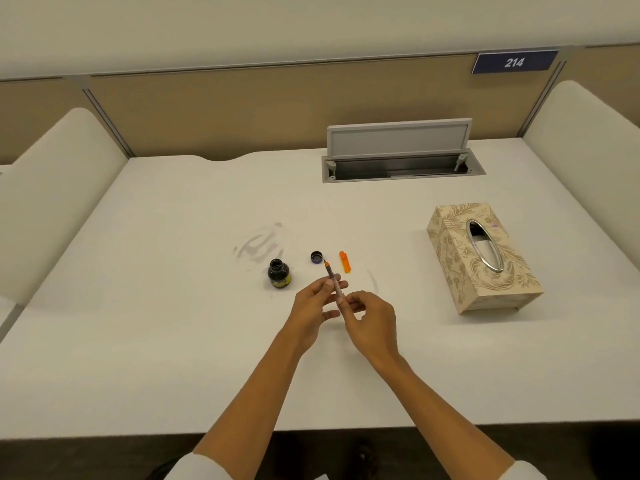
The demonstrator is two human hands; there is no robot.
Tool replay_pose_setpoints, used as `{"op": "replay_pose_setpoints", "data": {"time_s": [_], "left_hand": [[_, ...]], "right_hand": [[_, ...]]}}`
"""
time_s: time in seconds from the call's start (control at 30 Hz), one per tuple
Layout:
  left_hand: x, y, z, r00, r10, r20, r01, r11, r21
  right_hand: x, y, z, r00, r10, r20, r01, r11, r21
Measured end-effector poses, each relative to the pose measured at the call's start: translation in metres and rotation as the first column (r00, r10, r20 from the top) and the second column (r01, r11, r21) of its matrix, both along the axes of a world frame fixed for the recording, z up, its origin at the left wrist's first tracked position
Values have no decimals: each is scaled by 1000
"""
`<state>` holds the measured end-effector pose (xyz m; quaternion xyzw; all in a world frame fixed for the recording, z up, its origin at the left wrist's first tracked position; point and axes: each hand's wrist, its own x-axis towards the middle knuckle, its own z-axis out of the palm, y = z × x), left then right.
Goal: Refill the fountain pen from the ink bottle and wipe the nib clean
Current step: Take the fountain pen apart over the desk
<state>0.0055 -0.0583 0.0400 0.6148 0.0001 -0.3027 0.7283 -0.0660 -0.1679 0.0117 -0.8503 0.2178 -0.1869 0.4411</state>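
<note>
Above the middle of the white table I hold a slim fountain pen with an orange section, its nib pointing away and up-left. My left hand grips the pen's barrel near the middle. My right hand pinches the pen's rear end with its fingertips. The open ink bottle, dark glass with a yellowish label, stands upright just left of the hands. Its dark cap lies upturned beyond the nib. The orange pen cap lies on the table to the right of the bottle cap.
A patterned tissue box lies at the right. A faint grey ink smear marks the table behind the bottle. A cable hatch with raised lid sits at the back. Padded dividers flank both sides.
</note>
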Motion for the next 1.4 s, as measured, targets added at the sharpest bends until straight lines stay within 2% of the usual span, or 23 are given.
{"op": "replay_pose_setpoints", "data": {"time_s": [0.2, 0.33, 0.47, 0.7, 0.93, 1.07, 1.13, 1.23, 1.27, 1.4], "left_hand": [[18, 12, 1, 999, -9, -36, 8, 999, -42], [34, 23, 4, 996, -50, -72, 47, 998, -42], [45, 34, 5, 988, -116, -104, 111, 992, -54], [58, 43, 3, 970, -125, -207, 91, 982, -167], [57, 33, 0, 977, -54, -207, 19, 985, -170], [49, 21, -2, 972, -16, -233, -28, 982, -185], [45, 15, -1, 971, -16, -237, -30, 981, -189], [40, 9, 2, 971, -2, -240, -45, 980, -191], [39, 7, 3, 970, 10, -242, -57, 980, -189], [31, 6, 5, 967, 57, -247, -104, 978, -181]], "right_hand": [[12, 20, 5, 998, 46, -31, -42, 991, 124], [18, 30, 13, 977, 165, -134, -98, 909, 406], [22, 42, 19, 971, 196, -134, -91, 828, 553], [33, 59, 23, 996, 53, -77, -4, 849, 528], [35, 53, 19, 998, -11, -60, 40, 864, 503], [31, 40, 17, 993, -81, -90, 117, 836, 536], [29, 32, 15, 989, -65, -131, 131, 793, 594], [26, 26, 18, 986, 54, -158, 93, 604, 791], [25, 24, 19, 983, 95, -157, 74, 577, 813], [19, 19, 22, 989, 113, -95, 13, 573, 820]]}}
